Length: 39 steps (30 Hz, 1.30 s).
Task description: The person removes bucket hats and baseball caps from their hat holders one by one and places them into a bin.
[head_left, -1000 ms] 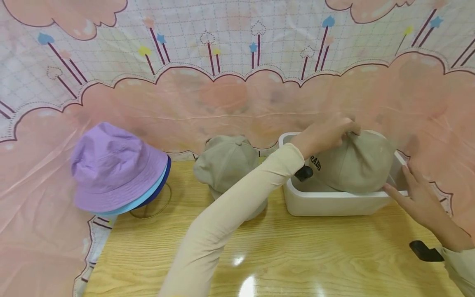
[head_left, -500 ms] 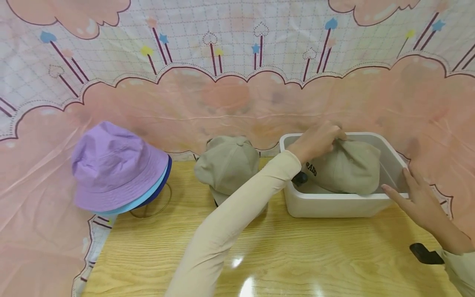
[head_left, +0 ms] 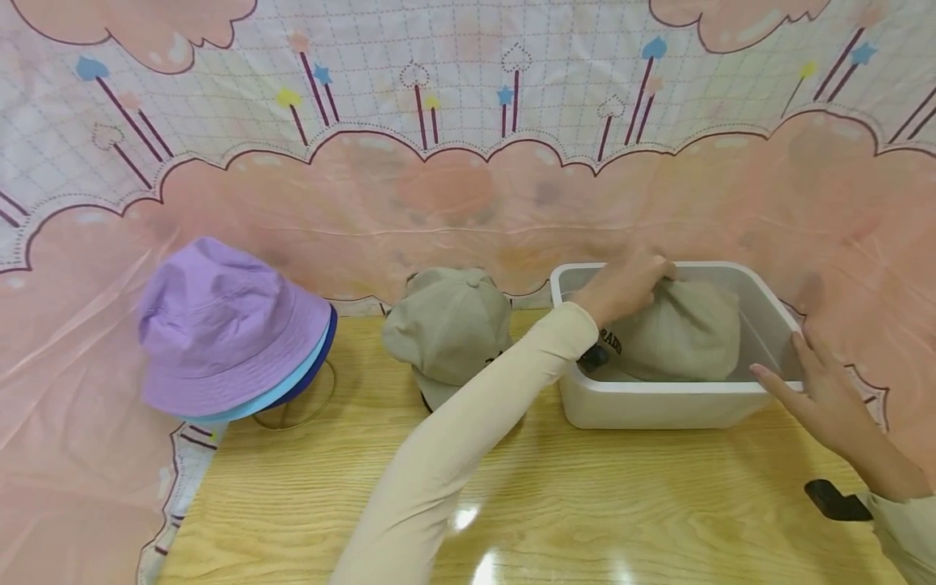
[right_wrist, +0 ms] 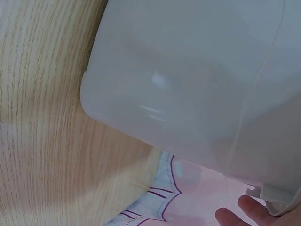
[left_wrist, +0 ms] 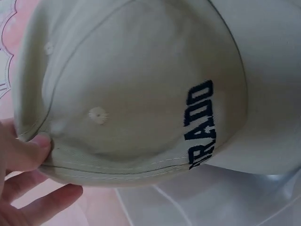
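A beige cap (head_left: 680, 333) with dark lettering lies inside the white bin (head_left: 665, 406) at the right of the table. My left hand (head_left: 629, 284) pinches the cap's edge between thumb and fingers; the left wrist view shows this grip on the cap (left_wrist: 141, 94) close up, by my left hand (left_wrist: 28, 174). At the bin's right end, my right hand (head_left: 834, 398) rests on the rim with its fingers spread. In the right wrist view, the fingertips (right_wrist: 254, 209) are beside the bin (right_wrist: 178, 84) near its rim.
Another beige cap (head_left: 453, 325) sits mid-table, partly behind my left sleeve (head_left: 453, 455). Stacked bucket hats, purple (head_left: 227, 333) over light blue and dark blue, stand at the far left. A patterned cloth (head_left: 453, 203) hangs behind the wooden table (head_left: 629, 504).
The cap in my left hand has moved down and left, lower into the bin. My right hand has stayed at the bin's right rim.
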Each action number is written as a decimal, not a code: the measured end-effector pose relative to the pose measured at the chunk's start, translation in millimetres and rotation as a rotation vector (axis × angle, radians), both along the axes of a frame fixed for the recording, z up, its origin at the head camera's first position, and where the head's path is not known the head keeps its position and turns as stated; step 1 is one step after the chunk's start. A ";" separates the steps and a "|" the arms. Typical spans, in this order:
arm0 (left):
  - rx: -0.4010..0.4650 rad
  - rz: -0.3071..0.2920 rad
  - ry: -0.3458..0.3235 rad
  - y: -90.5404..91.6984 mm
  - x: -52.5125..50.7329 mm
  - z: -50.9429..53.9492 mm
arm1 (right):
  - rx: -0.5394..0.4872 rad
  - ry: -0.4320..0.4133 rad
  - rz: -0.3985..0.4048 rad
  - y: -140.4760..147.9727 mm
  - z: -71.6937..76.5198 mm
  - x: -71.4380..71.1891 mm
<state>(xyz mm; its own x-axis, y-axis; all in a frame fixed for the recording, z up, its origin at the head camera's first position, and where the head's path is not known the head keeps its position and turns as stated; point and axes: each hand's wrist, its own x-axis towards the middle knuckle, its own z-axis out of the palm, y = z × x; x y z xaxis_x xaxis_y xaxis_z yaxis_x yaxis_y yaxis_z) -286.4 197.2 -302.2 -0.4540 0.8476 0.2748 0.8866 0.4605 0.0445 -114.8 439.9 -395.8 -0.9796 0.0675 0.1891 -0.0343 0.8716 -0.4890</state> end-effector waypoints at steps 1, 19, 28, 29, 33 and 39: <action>-0.024 0.001 -0.029 0.7 1.3 -0.4 | -0.004 -0.003 0.003 0.5 0.1 0.0; -0.108 -0.070 -0.271 -1.1 22.0 -3.4 | 0.004 -0.025 -0.006 -2.0 3.9 0.9; 0.128 -0.215 -0.154 -29.4 31.7 11.6 | 0.014 -0.027 -0.005 -1.9 2.4 -0.3; 0.153 -0.232 -0.133 -34.0 32.8 13.4 | 0.016 -0.024 -0.002 -1.6 2.4 -0.5; 0.182 -0.247 -0.087 -51.9 37.4 21.0 | 0.015 -0.015 0.008 -0.2 2.9 -0.1; 0.162 -0.172 -0.042 -81.7 40.7 35.3 | 0.019 -0.004 0.008 -1.2 1.9 -0.3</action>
<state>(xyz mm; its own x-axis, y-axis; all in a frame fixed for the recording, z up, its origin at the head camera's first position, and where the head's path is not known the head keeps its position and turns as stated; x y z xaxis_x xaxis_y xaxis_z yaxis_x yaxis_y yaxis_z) -245.7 115.6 -266.9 -0.3208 0.8599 0.3972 0.9471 0.2870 0.1436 -115.1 438.7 -393.9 -0.9810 0.0562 0.1859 -0.0392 0.8803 -0.4727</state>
